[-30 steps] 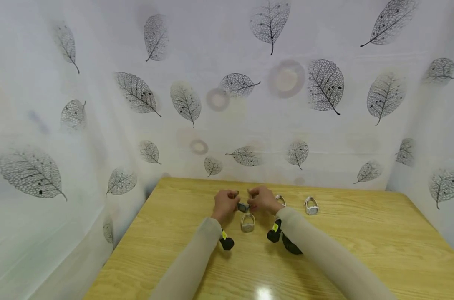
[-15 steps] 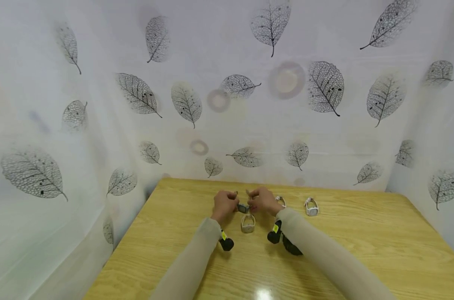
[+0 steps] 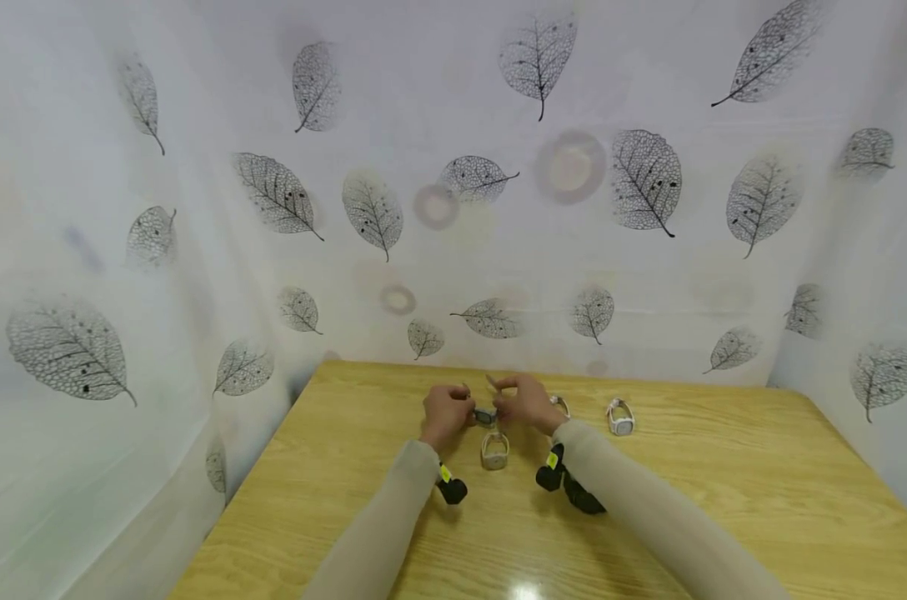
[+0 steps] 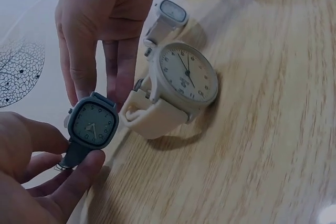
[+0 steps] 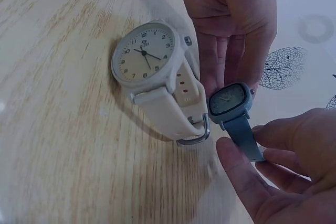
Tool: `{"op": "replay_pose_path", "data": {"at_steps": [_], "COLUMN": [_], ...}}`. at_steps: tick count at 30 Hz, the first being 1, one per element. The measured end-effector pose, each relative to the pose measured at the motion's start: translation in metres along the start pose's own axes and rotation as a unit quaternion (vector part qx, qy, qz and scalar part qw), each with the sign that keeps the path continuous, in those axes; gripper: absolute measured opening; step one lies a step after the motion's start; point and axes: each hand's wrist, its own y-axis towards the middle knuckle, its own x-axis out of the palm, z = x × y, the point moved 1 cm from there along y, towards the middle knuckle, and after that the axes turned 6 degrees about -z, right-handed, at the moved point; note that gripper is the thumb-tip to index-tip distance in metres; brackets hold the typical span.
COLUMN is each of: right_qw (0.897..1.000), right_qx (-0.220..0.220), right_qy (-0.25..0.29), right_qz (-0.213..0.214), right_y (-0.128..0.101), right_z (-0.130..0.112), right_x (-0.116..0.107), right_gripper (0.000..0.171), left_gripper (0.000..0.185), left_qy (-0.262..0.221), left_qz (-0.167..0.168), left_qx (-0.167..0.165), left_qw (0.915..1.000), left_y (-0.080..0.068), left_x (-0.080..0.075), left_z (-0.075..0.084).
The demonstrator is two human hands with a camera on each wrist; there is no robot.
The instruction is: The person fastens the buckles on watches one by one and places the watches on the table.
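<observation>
Between my hands is a grey-blue wristwatch point(image 3: 485, 416) with a rounded square dial and its strap undone. My left hand point(image 3: 448, 414) pinches one strap half between thumb and fingers; a buckle shows at that end in the left wrist view. The other strap half is pinched by my right hand point(image 5: 294, 161), seen close up in the right wrist view. Just in front of the hands on the table sits a cream wristwatch point(image 4: 184, 74) with a round numbered dial, its strap fastened into a loop.
A white watch point(image 3: 622, 417) stands on the wooden table point(image 3: 333, 467) to the right. Another pale watch point(image 3: 562, 406) is partly hidden behind my right hand. Leaf-printed sheeting point(image 3: 393, 108) rises behind the table's back edge and at both sides.
The head view has tilted slightly, so the scene sits a little lower. Both hands keep hold of the grey-blue wristwatch, with only small finger movements.
</observation>
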Motion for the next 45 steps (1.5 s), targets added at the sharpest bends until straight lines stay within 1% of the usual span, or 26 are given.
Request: {"op": "replay_pose_path", "data": {"at_steps": [5, 10, 14, 19, 23, 28, 30, 35, 36, 40, 42, 45], "right_qw": [1.0, 0.998, 0.996, 0.994, 0.993, 0.992, 0.992, 0.99, 0.99, 0.99, 0.99, 0.99], "right_qx": [-0.012, -0.021, -0.044, -0.075, -0.089, -0.098, -0.097, -0.1, -0.101, -0.101, -0.1, -0.104], "right_qy": [0.012, 0.05, 0.073, 0.077, 0.081, 0.081, 0.085, 0.1, 0.101, 0.1, 0.099, 0.096], "right_qz": [0.0, -0.005, -0.006, 0.006, 0.012, 0.016, 0.011, 0.009, 0.01, 0.008, 0.006, 0.003], "right_y": [-0.002, -0.005, -0.006, -0.007, -0.011, -0.018, -0.022, -0.024, -0.022, -0.026, -0.028, -0.029], "right_z": [0.001, 0.001, 0.003, 0.006, 0.006, 0.004, -0.001, 0.0, 0.005, 0.003, 0.003, 0.004], "right_x": [-0.005, -0.01, -0.014, -0.02, -0.025, -0.028, -0.029, -0.027, -0.026, -0.021, -0.02, -0.018], "right_gripper": [0.044, 0.047, 0.047, 0.046, 0.046, 0.047, 0.047, 0.048, 0.048, 0.047, 0.046, 0.045], "left_gripper": [0.031, 0.031, 0.032, 0.033, 0.035, 0.042, 0.043, 0.037, 0.034, 0.027, 0.024, 0.022], "left_qy": [-0.036, -0.068, -0.088, -0.101, -0.101, -0.115, -0.123, -0.137, -0.136, -0.124, -0.121, -0.127], "left_qz": [-0.013, -0.02, -0.032, -0.046, -0.055, -0.07, -0.075, -0.07, -0.064, -0.045, -0.04, -0.04], "left_qx": [0.016, 0.043, 0.063, 0.092, 0.114, 0.132, 0.139, 0.137, 0.136, 0.126, 0.118, 0.108], "left_qw": [0.9991, 0.9966, 0.9936, 0.9896, 0.9868, 0.982, 0.9798, 0.9785, 0.9792, 0.9831, 0.9848, 0.9851], "left_y": [0.0, 0.0, 0.0, 0.0, -0.002, -0.004, -0.007, -0.008, -0.007, -0.008, -0.01, -0.011], "left_x": [0.0, 0.001, 0.003, 0.005, 0.006, 0.006, 0.006, 0.008, 0.009, 0.011, 0.011, 0.01], "left_z": [0.002, 0.005, 0.005, 0.006, 0.009, 0.01, 0.013, 0.016, 0.013, 0.014, 0.015, 0.016]}}
